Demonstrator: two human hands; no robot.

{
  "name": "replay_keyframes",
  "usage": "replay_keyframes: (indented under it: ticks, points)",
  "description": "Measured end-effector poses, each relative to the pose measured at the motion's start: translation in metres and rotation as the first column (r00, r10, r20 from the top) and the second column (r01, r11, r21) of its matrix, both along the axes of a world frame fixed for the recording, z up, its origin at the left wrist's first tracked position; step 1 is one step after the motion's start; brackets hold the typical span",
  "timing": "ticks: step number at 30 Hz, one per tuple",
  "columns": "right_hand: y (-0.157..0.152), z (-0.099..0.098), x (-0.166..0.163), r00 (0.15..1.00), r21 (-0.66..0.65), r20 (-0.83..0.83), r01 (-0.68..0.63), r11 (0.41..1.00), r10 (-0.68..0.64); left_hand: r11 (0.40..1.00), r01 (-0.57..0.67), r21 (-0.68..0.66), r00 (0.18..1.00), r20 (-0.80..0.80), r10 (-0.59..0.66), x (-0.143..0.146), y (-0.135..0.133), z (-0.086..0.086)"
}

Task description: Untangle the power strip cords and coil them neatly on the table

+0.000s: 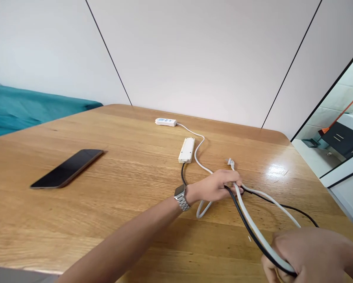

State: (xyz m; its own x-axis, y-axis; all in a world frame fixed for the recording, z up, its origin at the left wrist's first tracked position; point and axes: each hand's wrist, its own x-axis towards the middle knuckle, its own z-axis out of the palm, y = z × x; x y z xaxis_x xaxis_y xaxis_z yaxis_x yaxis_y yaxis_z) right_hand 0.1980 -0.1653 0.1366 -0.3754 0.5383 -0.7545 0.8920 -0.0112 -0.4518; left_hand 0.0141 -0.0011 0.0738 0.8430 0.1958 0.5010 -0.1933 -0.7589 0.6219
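Currently:

- The left hand (220,185) has its grip closed around the white cord (254,220) and the black cord (245,220) together, low over the worktop (120,204). A metal wristwatch (180,195) sits on that wrist.
- The right hand (309,251) is nearest the camera. Its grip is curled shut around the same two cords, which run side by side in a taut line between the two grips.
- Beyond the left grip, the black cord leads to the nearer power strip (187,149), and the white cord curves on to the farther power strip (166,122).
- A white plug (230,162) lies just past the left knuckles. A slack loop of white cord (202,208) lies under the left wrist.
- Past the right grip, both cords arc back toward the left hand.
- To handle this pairing well, I would judge that the cords should lie flat and parallel between the grips, without crossing.
- The tension should probably be gentle, since a hard pull would likely drag the strips across the wood.
- The loose loop and the plug look likely to snag, so they need watching.
- A dark smartphone (67,168) lies well to the left of both grips and is not involved.
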Motion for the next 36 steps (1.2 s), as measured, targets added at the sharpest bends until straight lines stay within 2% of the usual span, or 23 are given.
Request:
replay_keyframes:
  ticks: [4, 6, 11, 15, 18, 20, 24, 27, 29, 30, 32, 34, 36]
  points:
    - [0.008, -0.020, 0.026, 0.986, 0.035, 0.037, 0.164, 0.986, -0.165, 0.973, -0.162, 0.162, 0.978, -0.104, 0.180, -0.037, 0.025, 0.001]
    - [0.019, -0.030, 0.041, 0.978, 0.104, 0.065, 0.189, 0.976, -0.196, 0.953, -0.192, 0.235, 0.954, -0.182, 0.237, -0.056, 0.038, -0.001]
    - [0.049, -0.052, 0.063, 0.956, 0.162, 0.174, 0.208, 0.965, -0.235, 0.897, -0.252, 0.364, 0.857, -0.346, 0.382, -0.087, 0.065, -0.017]
    - [0.070, -0.065, 0.077, 0.943, 0.378, 0.219, 0.154, 0.913, -0.250, 0.846, -0.315, 0.431, 0.765, -0.413, 0.494, -0.099, 0.083, -0.026]
    - [0.087, -0.075, 0.091, 0.893, 0.546, 0.287, 0.146, 0.825, -0.348, 0.822, -0.343, 0.455, 0.702, -0.458, 0.546, -0.100, 0.089, -0.027]
    - [0.097, -0.082, 0.103, 0.869, 0.642, 0.266, 0.163, 0.749, -0.417, 0.821, -0.345, 0.455, 0.663, -0.501, 0.556, -0.100, 0.089, -0.027]
    - [0.107, -0.100, 0.130, 0.884, 0.750, 0.081, 0.250, 0.613, -0.460, 0.794, -0.409, 0.450, 0.600, -0.523, 0.605, -0.115, 0.082, -0.032]
    - [0.104, -0.107, 0.141, 0.894, 0.816, -0.107, 0.329, 0.476, -0.434, 0.774, -0.469, 0.424, 0.565, -0.530, 0.633, -0.136, 0.077, -0.040]
    - [0.100, -0.106, 0.144, 0.890, 0.830, -0.209, 0.380, 0.408, -0.405, 0.783, -0.485, 0.391, 0.567, -0.541, 0.621, -0.146, 0.075, -0.045]
    - [0.099, -0.104, 0.145, 0.885, 0.827, -0.237, 0.400, 0.394, -0.400, 0.787, -0.492, 0.372, 0.577, -0.538, 0.614, -0.149, 0.074, -0.048]
    - [0.096, -0.098, 0.144, 0.880, 0.810, -0.256, 0.422, 0.408, -0.401, 0.780, -0.532, 0.330, 0.605, -0.496, 0.623, -0.150, 0.074, -0.049]
    - [0.095, -0.090, 0.143, 0.880, 0.785, -0.259, 0.432, 0.444, -0.398, 0.743, -0.614, 0.265, 0.633, -0.397, 0.665, -0.147, 0.075, -0.045]
    - [0.094, -0.082, 0.143, 0.864, 0.775, -0.290, 0.465, 0.428, -0.412, 0.684, -0.710, 0.166, 0.633, -0.275, 0.724, -0.142, 0.073, -0.035]
